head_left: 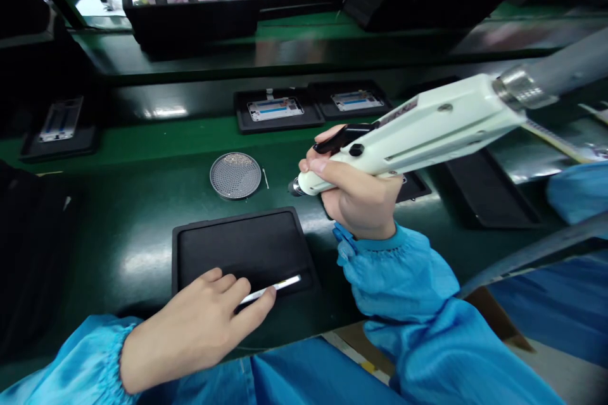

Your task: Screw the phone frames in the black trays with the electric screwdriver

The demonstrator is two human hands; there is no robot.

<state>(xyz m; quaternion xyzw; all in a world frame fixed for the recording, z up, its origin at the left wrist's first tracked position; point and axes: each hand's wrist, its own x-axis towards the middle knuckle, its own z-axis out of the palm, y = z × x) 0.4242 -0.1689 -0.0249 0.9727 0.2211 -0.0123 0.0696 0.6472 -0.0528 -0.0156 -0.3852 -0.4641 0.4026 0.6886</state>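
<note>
My right hand (358, 193) is wrapped round a pale electric screwdriver (427, 130) with a black lever, its dark tip pointing left above the bench. My left hand (199, 316) grips a thin, flat, silver-edged piece (273, 288), perhaps a phone frame, tilted and seen almost edge-on; most of it is hidden behind the fingers. Both are over the near part of a black tray (232, 234). Beyond the tray lies a round perforated metal dish (235, 175) with small coppery bits, possibly screws, at its far side. A small white stick (265, 178) rests beside the dish.
Black trays holding phone frames (275, 109) (357, 100) stand at the back, another frame (61, 119) at the left. A dark tray (489, 186) lies at the right, near a co-worker's blue sleeve (579, 193). People in pink work beyond a black compartment box (190, 19).
</note>
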